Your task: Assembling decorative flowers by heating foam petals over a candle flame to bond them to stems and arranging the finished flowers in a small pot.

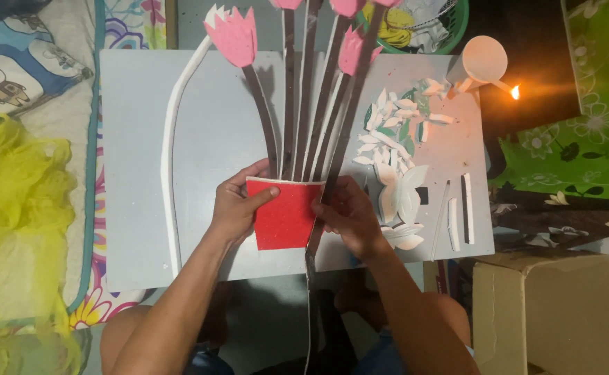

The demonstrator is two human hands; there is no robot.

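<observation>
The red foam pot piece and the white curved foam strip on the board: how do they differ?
The red foam pot piece is a broad, tapered flat shape; the white curved strip is long, thin and bowed.
The pot piece is gripped by the left hand and the right hand; the strip lies untouched, left of them.
The pot piece covers the dark stems' lower ends; the strip stands apart from them.
Both lie on the grey board.

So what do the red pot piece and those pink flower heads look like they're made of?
The red pot piece, held by both hands, looks like glittery craft foam sheet: matte, speckled, with a pale cut edge on top. The pink flower heads look like similar foam, soft and grainy, though felt is possible.
</observation>
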